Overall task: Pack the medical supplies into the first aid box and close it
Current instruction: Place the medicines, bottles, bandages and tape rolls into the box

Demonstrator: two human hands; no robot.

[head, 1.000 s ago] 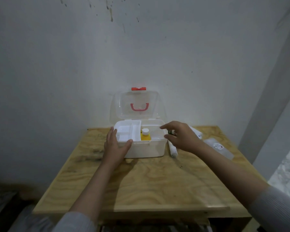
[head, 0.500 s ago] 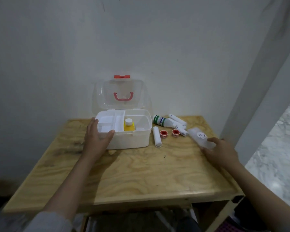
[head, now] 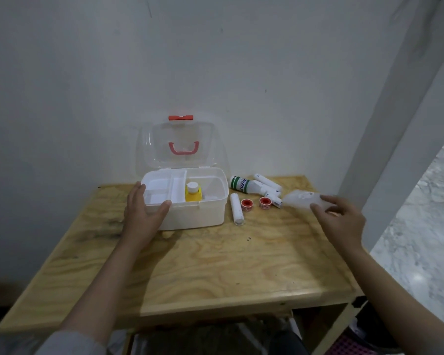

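A white first aid box (head: pixel 203 213) stands open on the wooden table (head: pixel 215 265), its clear lid (head: pixel 181 144) upright against the wall. A yellow bottle (head: pixel 193 192) stands inside, beside a white tray insert (head: pixel 162 192). My left hand (head: pixel 142 213) grips the box's front left corner. My right hand (head: pixel 340 220) holds a clear plastic packet (head: pixel 301 198), lifted off the table at the right. Between them lie a white bandage roll (head: pixel 236 208), two red tape rolls (head: pixel 247 204), a green-and-white bottle (head: pixel 241 184) and white tubes (head: pixel 268 187).
The table stands against a white wall. A grey-white pillar (head: pixel 395 124) rises just right of the table, with marble floor (head: pixel 420 239) beyond it. The table's front half is bare wood.
My right hand moved from the box to the right side of the table, took the clear packet and lifted it. The left hand stayed on the box. The view tilted down.
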